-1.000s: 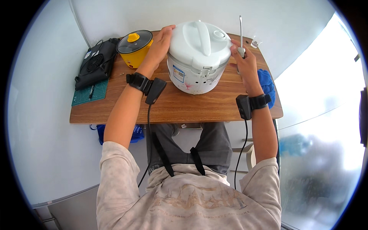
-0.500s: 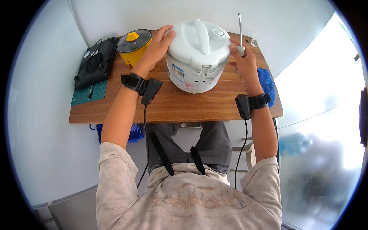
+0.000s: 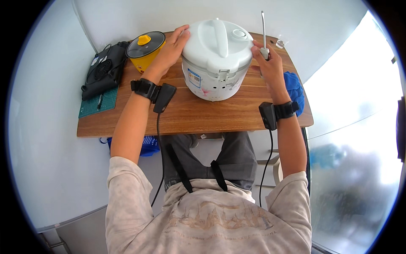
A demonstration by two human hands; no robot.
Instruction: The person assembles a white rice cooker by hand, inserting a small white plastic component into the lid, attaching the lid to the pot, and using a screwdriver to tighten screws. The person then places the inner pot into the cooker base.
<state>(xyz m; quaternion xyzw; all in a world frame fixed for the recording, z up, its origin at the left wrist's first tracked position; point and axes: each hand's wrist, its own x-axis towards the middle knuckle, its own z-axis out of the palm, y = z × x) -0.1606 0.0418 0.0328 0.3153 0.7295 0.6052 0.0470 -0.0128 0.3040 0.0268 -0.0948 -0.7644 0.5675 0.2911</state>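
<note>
A white rice cooker (image 3: 216, 82) with a closed lid, a raised handle and a flower print stands upright at the far middle of the wooden table. Against the left side of its lid rests my left hand (image 3: 172, 48), thumb and fingers on the rim. My right hand (image 3: 270, 63) touches the lid's right edge with its fingertips. That same hand grips a screwdriver (image 3: 264, 31), its metal shaft pointing up; most of the handle is hidden in the palm. Both wrists wear black strapped devices with cables.
Left of the cooker is a yellow pot (image 3: 146, 50) with a glass lid. Beyond it lie a black appliance (image 3: 103, 70), a green cutting mat (image 3: 89, 109) and a pen (image 3: 100, 101). Blue cloth (image 3: 294, 91) lies at the table's right edge, a small clear object (image 3: 280, 43) behind it.
The whole view has shifted very slightly. Both hands stay on the rice cooker, and the screwdriver remains in my right hand.
</note>
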